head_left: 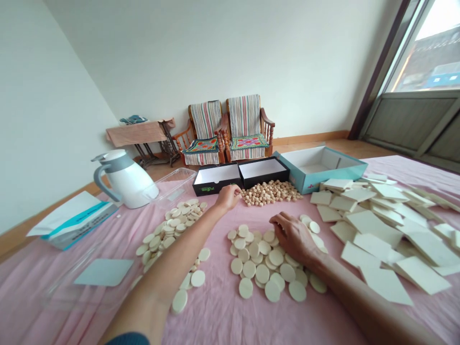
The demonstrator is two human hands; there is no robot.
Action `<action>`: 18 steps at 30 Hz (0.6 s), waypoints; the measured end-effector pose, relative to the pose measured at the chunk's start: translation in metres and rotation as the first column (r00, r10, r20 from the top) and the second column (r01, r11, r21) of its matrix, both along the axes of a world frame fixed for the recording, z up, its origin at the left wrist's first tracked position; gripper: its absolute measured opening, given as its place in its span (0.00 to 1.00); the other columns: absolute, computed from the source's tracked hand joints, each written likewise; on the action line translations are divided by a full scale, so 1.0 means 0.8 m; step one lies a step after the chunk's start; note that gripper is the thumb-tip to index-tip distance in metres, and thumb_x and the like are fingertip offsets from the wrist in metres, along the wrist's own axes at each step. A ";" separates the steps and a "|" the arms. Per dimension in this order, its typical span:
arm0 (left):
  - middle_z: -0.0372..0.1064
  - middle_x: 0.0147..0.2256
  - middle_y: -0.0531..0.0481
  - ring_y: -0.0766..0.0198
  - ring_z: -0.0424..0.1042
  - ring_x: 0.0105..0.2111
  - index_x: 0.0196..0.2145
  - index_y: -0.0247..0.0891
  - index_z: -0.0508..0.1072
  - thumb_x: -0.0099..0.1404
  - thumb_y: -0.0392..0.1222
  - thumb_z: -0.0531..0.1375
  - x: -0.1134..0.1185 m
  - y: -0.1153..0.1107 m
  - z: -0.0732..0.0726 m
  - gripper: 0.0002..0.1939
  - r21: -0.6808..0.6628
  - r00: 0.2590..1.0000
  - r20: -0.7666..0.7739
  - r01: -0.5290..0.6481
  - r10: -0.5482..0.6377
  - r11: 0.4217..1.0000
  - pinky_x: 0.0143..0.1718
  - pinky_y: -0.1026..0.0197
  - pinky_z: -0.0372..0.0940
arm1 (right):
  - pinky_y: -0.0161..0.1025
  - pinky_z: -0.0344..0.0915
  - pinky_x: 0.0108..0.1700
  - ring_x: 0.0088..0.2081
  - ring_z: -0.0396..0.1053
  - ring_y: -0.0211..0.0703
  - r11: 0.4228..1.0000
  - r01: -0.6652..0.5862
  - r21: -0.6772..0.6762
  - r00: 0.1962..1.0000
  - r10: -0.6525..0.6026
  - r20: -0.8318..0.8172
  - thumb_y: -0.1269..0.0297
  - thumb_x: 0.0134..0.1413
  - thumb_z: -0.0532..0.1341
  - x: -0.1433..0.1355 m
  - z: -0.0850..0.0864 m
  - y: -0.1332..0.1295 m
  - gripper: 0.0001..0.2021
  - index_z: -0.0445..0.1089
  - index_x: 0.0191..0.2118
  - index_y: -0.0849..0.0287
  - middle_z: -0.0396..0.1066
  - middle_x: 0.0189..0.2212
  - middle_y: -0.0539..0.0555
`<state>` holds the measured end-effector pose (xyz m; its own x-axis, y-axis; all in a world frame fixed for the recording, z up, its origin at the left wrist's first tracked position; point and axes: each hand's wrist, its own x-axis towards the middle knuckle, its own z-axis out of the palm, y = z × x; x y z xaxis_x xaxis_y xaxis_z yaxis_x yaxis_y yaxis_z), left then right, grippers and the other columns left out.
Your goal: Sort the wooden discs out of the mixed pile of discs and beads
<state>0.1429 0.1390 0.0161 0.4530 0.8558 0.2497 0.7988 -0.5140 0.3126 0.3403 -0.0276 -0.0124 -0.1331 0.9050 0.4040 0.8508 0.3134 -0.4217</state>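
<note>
Meeting at the tips, the fingers of the left hand (227,197) are drawn together at the left edge of a pile of small wooden beads (271,192); whether a bead sits between them cannot be told. The right hand (293,235) lies palm down over the upper right part of a spread of pale round discs (261,274), its fingers bent loosely and slightly apart.

Just behind the beads, a left black box (217,187) and a right black box (268,179) stand side by side, both open at the top, with a larger light-blue box (336,171) to their right. A second heap of discs (178,221) lies left of the first, partly hidden by the left forearm, and a large jumble of flat square tiles (373,227) covers the right side.

All of it rests on a pink cloth (212,318). Farther left stand a white jug (131,181) and a tissue pack (84,223) (its print is too blurred to read). Beyond, two wooden armchairs (247,117) face this way.
</note>
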 end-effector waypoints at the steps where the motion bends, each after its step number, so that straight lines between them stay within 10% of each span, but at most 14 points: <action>1: 0.75 0.37 0.44 0.62 0.74 0.35 0.39 0.33 0.75 0.58 0.31 0.57 0.001 0.002 0.001 0.11 0.011 1.000 0.020 -0.007 0.007 1.000 0.39 0.63 0.67 | 0.37 0.60 0.38 0.36 0.68 0.41 1.000 -0.002 -0.001 1.000 0.002 0.002 0.72 0.57 0.49 0.000 0.001 0.000 0.12 0.68 0.39 0.57 0.70 0.35 0.54; 18: 0.73 0.28 0.51 0.62 0.71 0.32 0.23 0.38 0.73 0.47 0.26 0.58 -0.149 -0.081 0.027 0.09 -0.177 0.912 -0.360 0.139 -0.196 0.974 0.34 0.65 0.61 | 0.39 0.58 0.38 0.35 0.68 0.42 1.000 0.010 -0.015 0.993 -0.008 0.115 0.69 0.58 0.49 -0.001 -0.005 0.000 0.12 0.69 0.39 0.57 0.70 0.35 0.54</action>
<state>0.0233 0.0742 0.0379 0.6287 0.7730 -0.0854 0.7775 -0.6224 0.0900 0.3396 -0.0280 -0.0168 -0.1696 0.9123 0.3726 0.8967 0.2998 -0.3258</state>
